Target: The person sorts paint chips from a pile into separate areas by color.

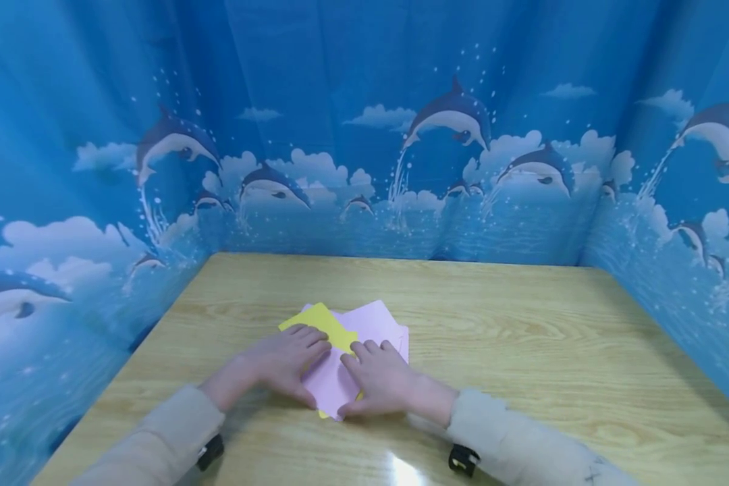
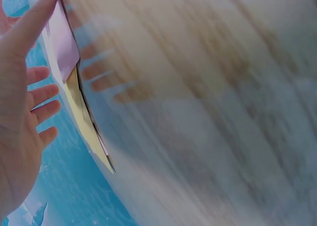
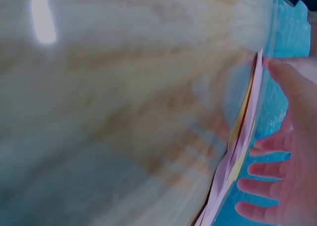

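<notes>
Several pieces of pink and yellow paper lie overlapped on the table in front of me. A yellow piece [image 1: 323, 320] sticks out at the back left, and a pink piece [image 1: 370, 321] with a pointed corner spreads at the back right. Between my hands a pink piece [image 1: 330, 383] points toward me, a bit of yellow showing under its tip. My left hand [image 1: 293, 362] rests on the left side, fingers spread, its thumb [image 2: 37, 20] touching the pink paper's edge. On the right side my right hand [image 1: 381, 379] rests with fingers extended, thumb [image 3: 285, 75] at the near corner.
The wood-grain table [image 1: 522, 337] extends around the papers on every side. A blue dolphin-print curtain [image 1: 340, 135] hangs along its back and sides. Dark straps or devices [image 1: 464, 460] sit on both wrists below pale sleeves.
</notes>
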The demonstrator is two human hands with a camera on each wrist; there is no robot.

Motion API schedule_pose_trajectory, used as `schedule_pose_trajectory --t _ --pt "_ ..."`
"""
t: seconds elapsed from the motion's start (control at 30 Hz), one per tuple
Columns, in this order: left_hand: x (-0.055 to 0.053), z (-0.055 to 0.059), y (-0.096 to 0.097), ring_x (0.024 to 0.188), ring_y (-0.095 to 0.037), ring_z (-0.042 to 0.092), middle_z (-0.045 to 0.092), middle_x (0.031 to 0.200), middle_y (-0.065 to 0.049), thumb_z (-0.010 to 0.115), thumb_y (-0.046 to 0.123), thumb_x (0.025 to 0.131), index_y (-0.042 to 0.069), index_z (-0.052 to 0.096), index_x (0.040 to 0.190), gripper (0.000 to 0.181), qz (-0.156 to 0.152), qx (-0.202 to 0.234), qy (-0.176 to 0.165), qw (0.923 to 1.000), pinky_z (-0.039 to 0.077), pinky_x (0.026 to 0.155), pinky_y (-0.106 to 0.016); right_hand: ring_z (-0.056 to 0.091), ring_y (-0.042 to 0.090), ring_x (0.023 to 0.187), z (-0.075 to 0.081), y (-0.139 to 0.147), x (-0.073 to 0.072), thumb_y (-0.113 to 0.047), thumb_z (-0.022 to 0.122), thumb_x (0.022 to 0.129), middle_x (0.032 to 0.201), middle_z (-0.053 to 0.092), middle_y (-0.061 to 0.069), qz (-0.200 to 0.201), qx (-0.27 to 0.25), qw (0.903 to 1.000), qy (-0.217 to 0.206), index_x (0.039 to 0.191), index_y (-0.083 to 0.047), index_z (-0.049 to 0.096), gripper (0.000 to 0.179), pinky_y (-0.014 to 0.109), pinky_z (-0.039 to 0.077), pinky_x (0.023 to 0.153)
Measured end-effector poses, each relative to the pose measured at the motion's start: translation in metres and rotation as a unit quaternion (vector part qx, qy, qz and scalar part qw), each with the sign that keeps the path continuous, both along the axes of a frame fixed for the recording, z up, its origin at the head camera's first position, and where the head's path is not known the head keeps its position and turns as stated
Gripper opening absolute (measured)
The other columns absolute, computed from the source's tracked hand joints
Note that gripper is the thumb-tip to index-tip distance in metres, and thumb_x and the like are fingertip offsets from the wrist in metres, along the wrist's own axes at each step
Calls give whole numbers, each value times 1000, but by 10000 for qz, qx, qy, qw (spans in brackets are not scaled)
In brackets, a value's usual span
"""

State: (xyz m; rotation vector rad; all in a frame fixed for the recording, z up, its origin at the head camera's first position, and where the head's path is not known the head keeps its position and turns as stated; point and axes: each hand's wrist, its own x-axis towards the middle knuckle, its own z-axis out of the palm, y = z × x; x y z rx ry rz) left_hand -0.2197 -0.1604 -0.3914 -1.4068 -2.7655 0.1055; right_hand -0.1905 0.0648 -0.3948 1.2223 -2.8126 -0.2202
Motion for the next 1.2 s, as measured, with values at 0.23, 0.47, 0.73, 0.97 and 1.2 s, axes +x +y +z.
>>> schedule_pose_trajectory --t 0.23,0.47,0.73,0.97,1.2 --pt "0 -3 2 124 -23 40 48 129 -7 53 77 69 7 47 130 93 -12 -73 -189 9998 27 106 -42 49 17 94 -8 -8 2 -79 48 71 113 52 3 24 211 9998 33 122 -14 50 82 33 42 73" --pt "1 -4 2 121 -23 43 50 126 -7 51 76 72 8 50 127 87 -71 -63 -150 9998 28 105 -42 48 16 90 -9 -9 4 -79 48 71 109 51 3 52 195 9998 -35 121 -13 50 83 31 42 70" --pt "1 -7 5 109 -18 48 54 113 -2 47 78 73 13 55 114 77 -175 109 150 9997 32 101 -40 46 15 87 -8 -8 3 -76 52 71 101 50 2 -49 33 9998 -209 117 -14 51 77 29 41 68" --pt "-1 -7 7 101 -17 49 53 103 0 47 79 71 15 55 103 72 -74 298 482 9984 36 96 -42 47 18 87 -7 -6 -1 -79 53 67 103 52 7 -372 42 9989 -277 119 -13 50 84 32 41 69" --pt "-1 -5 13 103 -19 48 51 108 -4 48 80 70 14 54 104 75 3 333 731 9968 36 95 -45 45 17 83 -5 -3 -6 -75 59 64 96 49 4 -501 28 9985 -212 115 -13 50 81 31 41 67"
